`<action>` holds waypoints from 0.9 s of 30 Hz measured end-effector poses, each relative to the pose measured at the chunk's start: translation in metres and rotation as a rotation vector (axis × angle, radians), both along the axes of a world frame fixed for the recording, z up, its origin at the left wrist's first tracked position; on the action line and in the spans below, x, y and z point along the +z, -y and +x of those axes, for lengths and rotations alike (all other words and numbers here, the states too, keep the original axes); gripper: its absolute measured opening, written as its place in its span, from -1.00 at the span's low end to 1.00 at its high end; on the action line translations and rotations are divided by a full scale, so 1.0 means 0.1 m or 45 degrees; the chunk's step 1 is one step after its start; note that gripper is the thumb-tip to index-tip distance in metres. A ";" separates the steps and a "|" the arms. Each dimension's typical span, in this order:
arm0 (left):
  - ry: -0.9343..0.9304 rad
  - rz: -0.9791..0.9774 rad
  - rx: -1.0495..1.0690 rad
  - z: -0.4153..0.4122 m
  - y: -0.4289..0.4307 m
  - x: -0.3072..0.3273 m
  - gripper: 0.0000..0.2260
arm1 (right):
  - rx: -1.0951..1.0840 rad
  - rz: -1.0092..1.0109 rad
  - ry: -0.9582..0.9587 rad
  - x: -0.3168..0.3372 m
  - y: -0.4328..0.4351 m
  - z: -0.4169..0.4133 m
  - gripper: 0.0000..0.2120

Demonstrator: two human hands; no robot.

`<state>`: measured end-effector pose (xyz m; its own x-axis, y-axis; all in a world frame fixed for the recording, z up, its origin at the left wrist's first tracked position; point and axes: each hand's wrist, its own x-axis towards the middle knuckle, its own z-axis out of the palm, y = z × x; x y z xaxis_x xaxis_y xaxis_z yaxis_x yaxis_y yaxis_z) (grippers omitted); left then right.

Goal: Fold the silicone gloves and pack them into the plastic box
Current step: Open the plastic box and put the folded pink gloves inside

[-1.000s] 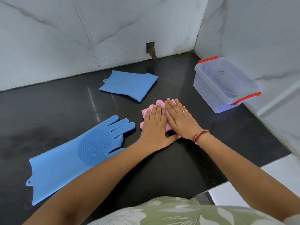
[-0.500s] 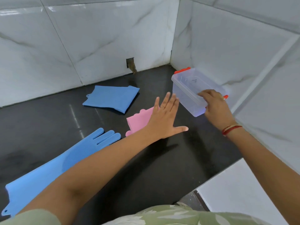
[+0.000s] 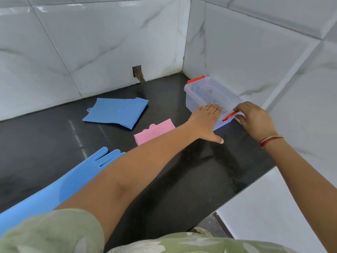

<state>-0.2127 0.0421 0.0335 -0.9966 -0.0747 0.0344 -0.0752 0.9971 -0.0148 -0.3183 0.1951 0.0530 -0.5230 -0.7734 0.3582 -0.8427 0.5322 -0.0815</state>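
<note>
Clear plastic box (image 3: 204, 96), lid on, red clips; pink glove (image 3: 154, 131) folded

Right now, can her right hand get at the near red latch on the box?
Probably yes. The right hand is already at the near red latch of the plastic box, fingertips on it, nothing between. The left hand rests flat on the lid beside it, clear of the latch.

Pink glove (image 3: 154, 131) (blue gloves (image 3: 116, 112)); red-latched box (image 3: 209, 94)
</note>
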 end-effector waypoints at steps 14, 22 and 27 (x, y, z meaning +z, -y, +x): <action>-0.056 0.004 -0.023 0.00 -0.01 0.04 0.04 | 0.006 0.225 0.143 -0.03 -0.25 0.10 -0.93; -0.101 0.027 -0.034 0.02 -0.03 0.02 0.02 | 0.277 -0.195 0.281 0.59 1.02 -0.24 -0.78; -0.175 0.012 -0.039 0.03 -0.02 0.00 0.02 | 0.168 0.474 0.402 0.46 1.85 -0.63 -0.59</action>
<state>-0.2095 0.0439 0.0339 -0.9843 -0.0456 0.1704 -0.0458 0.9989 0.0031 -0.3811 0.0106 0.0994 -0.4502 -0.8855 -0.1145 -0.8698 0.4640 -0.1681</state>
